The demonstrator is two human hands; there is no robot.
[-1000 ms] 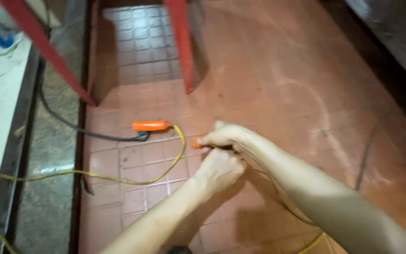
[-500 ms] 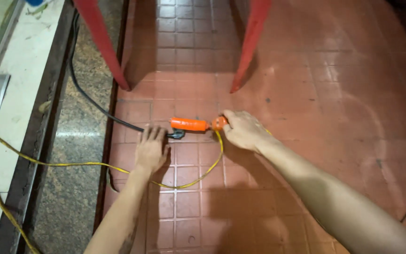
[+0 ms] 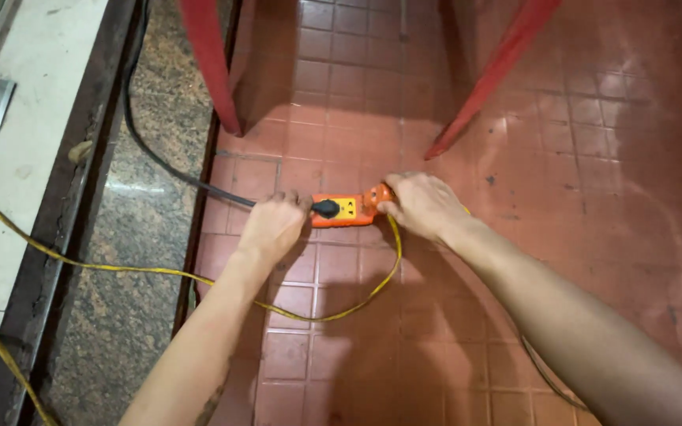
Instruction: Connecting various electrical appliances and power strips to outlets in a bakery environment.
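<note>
An orange power strip (image 3: 346, 210) lies on the red tiled floor. A black plug (image 3: 325, 208) sits in its left end, with a black cable (image 3: 159, 162) running off up and to the left. My left hand (image 3: 274, 225) grips the cable right behind that plug. My right hand (image 3: 420, 203) is closed on an orange plug (image 3: 377, 195) at the strip's right end. A yellow cord (image 3: 199, 276) loops from there under the strip and away to the left.
Two red metal legs (image 3: 213, 67) (image 3: 495, 75) stand on the tiles behind the strip. A speckled granite strip (image 3: 132, 237) and a dark threshold edge (image 3: 57, 237) run along the left, with pale floor (image 3: 17, 150) beyond.
My left hand has moved from beside the strip to the black cable at the plug. My right hand stays on the orange plug at the strip's right end. The view has moved closer.
</note>
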